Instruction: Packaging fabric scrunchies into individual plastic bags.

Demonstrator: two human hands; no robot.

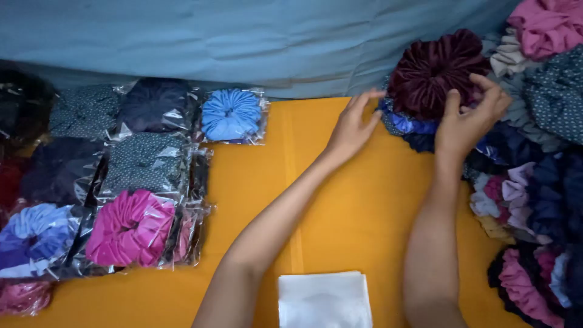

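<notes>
Dark maroon velvet scrunchie (432,70), big, ruffled, round with centre hole facing up-ish. Sits upper right of frame atop the loose scrunchie pile (534,182), over blue ones, at the far edge of the orange surface (340,200). Fingers touch its left and right rims.

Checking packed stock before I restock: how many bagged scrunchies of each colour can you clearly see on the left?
Light blue: 1
Magenta pink: 1
Lavender-blue: 1
Dotted grey: 2
Dark navy: 2
Total: 7 clearly seen. More bags at the left edge and tucked behind are too hidden to count.
</notes>
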